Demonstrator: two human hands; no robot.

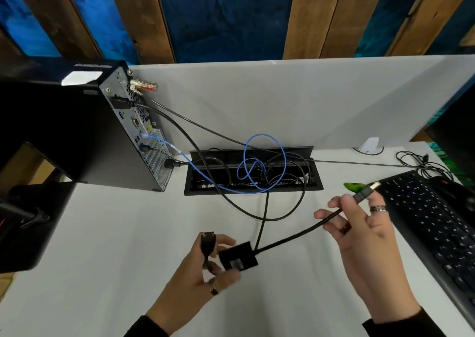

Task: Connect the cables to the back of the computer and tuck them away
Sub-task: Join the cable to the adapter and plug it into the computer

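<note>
The black computer tower (pixel 77 131) stands at the left of the white desk (pixel 115 233), its rear panel (pixel 140 136) turned to the right. Several cables are plugged into that panel, among them a blue network cable (pixel 257 161) and thick black leads. My left hand (pixel 203 267) grips a black plug (pixel 207 242) and a small black adapter box (pixel 238 255) above the desk's front middle. My right hand (pixel 359 226) holds a black cable (pixel 290 236) coming from that box, with its metal-tipped plug (pixel 366 191) pointing up and right.
A black cable tray (pixel 253 190) is sunk in the desk behind my hands, full of looped wires. A black keyboard (pixel 431 223) lies at the right with thin cables (pixel 421 164) behind it. A monitor stand (pixel 25 218) sits at the left edge. A grey partition (pixel 282 100) closes the back.
</note>
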